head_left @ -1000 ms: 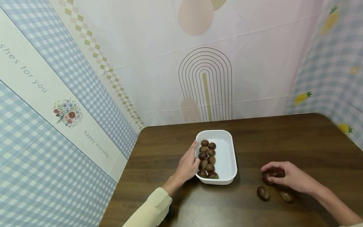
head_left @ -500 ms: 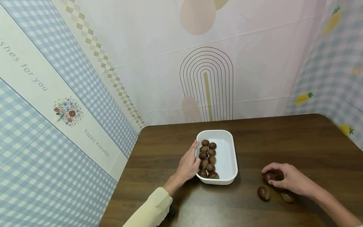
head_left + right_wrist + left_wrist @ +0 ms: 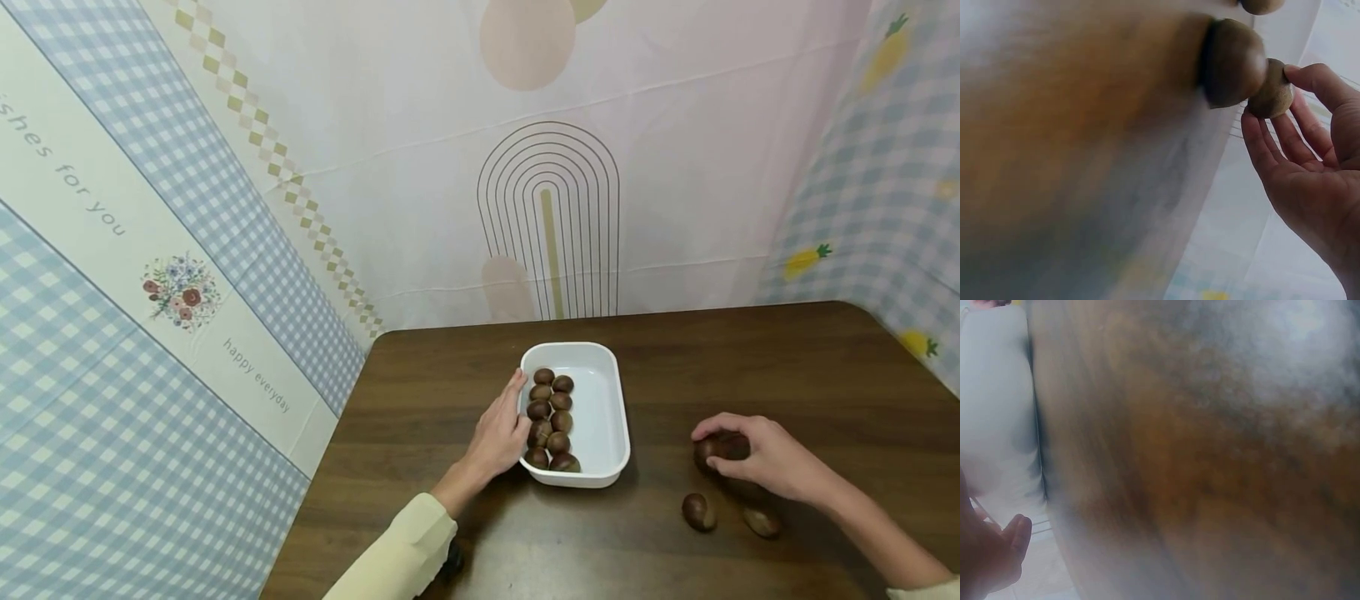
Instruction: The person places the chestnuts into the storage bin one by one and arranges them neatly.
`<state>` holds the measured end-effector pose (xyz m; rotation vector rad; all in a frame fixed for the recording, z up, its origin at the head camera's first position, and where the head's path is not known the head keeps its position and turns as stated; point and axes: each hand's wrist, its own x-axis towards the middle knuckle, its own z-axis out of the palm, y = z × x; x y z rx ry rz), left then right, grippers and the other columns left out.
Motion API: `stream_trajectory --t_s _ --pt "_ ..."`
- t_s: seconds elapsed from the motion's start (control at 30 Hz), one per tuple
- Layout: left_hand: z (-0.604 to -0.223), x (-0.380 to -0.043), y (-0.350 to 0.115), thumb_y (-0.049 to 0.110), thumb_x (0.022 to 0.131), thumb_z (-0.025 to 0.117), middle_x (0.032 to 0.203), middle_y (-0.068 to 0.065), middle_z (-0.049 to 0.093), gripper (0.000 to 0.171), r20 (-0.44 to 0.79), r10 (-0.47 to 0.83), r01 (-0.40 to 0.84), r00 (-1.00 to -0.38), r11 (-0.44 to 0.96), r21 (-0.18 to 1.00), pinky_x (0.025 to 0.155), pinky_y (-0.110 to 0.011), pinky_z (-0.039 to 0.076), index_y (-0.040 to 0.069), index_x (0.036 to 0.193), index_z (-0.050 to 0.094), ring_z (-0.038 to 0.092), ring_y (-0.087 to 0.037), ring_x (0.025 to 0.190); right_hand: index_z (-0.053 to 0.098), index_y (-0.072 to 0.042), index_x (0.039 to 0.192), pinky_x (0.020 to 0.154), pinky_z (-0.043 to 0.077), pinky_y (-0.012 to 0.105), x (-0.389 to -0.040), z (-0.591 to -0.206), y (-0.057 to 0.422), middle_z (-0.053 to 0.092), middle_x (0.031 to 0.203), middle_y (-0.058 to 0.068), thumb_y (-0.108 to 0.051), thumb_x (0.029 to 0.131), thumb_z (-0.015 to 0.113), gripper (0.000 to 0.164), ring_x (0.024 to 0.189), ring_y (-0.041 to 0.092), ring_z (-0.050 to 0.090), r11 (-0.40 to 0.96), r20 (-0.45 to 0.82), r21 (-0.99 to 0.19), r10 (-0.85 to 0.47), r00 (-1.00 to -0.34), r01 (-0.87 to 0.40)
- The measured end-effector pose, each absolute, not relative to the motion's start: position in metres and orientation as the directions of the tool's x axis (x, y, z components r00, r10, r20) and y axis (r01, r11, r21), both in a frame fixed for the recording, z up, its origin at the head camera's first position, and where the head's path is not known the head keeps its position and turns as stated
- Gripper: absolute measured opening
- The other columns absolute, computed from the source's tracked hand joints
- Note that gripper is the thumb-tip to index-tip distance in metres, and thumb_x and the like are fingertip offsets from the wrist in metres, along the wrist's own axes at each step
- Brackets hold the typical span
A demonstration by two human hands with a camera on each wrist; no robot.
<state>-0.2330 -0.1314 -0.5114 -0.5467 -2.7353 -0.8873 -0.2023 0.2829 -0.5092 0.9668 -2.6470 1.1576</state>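
My right hand (image 3: 776,458) pinches a brown chestnut (image 3: 708,455) between thumb and fingertips, right of the dish. In the right wrist view the pinched chestnut (image 3: 1272,94) shows at the fingertips, partly behind a nearer chestnut (image 3: 1232,62). My left hand (image 3: 495,433) lies with extended fingers along the left side of a white rectangular dish (image 3: 598,417), the thumb at its rim. Two lines of chestnuts (image 3: 561,422) fill the dish's left half. At the left wrist view's lower left edge, only part of a hand (image 3: 1000,556) shows.
Two loose chestnuts lie in front of my right hand: a dark one (image 3: 699,512) and a paler one (image 3: 762,522). All stands on a dark wooden table (image 3: 450,375). Patterned cloth (image 3: 420,208) hangs behind it and at both sides. A small black object (image 3: 452,560) shows beside my left sleeve.
My right hand has shifted slightly farther from me with the pinched chestnut, away from the two loose ones. My left hand and the dish hold their places.
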Motion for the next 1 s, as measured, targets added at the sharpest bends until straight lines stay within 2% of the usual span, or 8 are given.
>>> stream_trajectory --t_s 0.23,0.5,0.63,0.87,1.0 --pt "-0.511 -0.233 -0.131 0.009 0.094 0.049 0.172 -0.01 0.033 0.07 0.308 0.282 0.409 -0.909 0.752 0.517 0.113 -0.053 0.044 0.003 0.163 0.039 0.046 -0.032 0.148 0.073 -0.015 0.117 0.079 0.058 0.026 -0.213 -0.488 0.265 0.073 0.114 -0.004 -0.004 0.087 0.085 0.034 0.097 0.005 0.067 0.495 0.322 -0.649 -0.509 -0.798 -0.577" --pt "-0.512 -0.232 -0.13 0.011 0.094 0.049 0.172 -0.009 0.033 0.07 0.305 0.28 0.405 -0.91 0.754 0.517 0.112 -0.054 0.045 0.004 0.163 0.039 0.047 -0.032 0.147 0.074 -0.02 0.116 0.083 0.059 0.029 -0.223 -0.467 0.24 0.074 0.115 -0.003 -0.003 0.087 0.085 0.035 0.099 0.008 0.069 0.461 0.347 -0.658 -0.516 -0.783 -0.595" --pt "-0.511 -0.232 -0.13 0.011 0.094 0.049 0.172 -0.009 0.034 0.07 0.312 0.275 0.405 -0.909 0.755 0.515 0.111 -0.053 0.046 0.004 0.162 0.04 0.049 -0.032 0.146 0.075 -0.02 0.115 0.083 0.061 0.033 -0.229 -0.458 0.225 0.075 0.113 -0.004 -0.002 0.087 0.084 0.034 0.098 0.009 0.07 0.442 0.36 -0.667 -0.514 -0.779 -0.6" --pt "-0.512 -0.234 -0.13 0.008 0.093 0.049 0.171 -0.011 0.036 0.069 0.323 0.274 0.412 -0.906 0.748 0.52 0.111 -0.053 0.046 0.003 0.161 0.041 0.05 -0.032 0.145 0.075 -0.011 0.113 0.082 0.059 0.031 -0.237 -0.452 0.194 0.075 0.108 -0.003 0.003 0.085 0.083 0.032 0.093 0.014 0.07 0.351 0.395 -0.692 -0.548 -0.738 -0.631" --pt "-0.512 -0.234 -0.131 0.009 0.094 0.048 0.171 -0.012 0.036 0.068 0.322 0.274 0.411 -0.906 0.749 0.52 0.111 -0.054 0.046 0.003 0.161 0.041 0.05 -0.032 0.145 0.074 -0.01 0.11 0.079 0.06 0.034 -0.24 -0.454 0.175 0.074 0.106 -0.002 0.006 0.083 0.083 0.033 0.091 0.015 0.069 0.324 0.417 -0.676 -0.571 -0.707 -0.661"
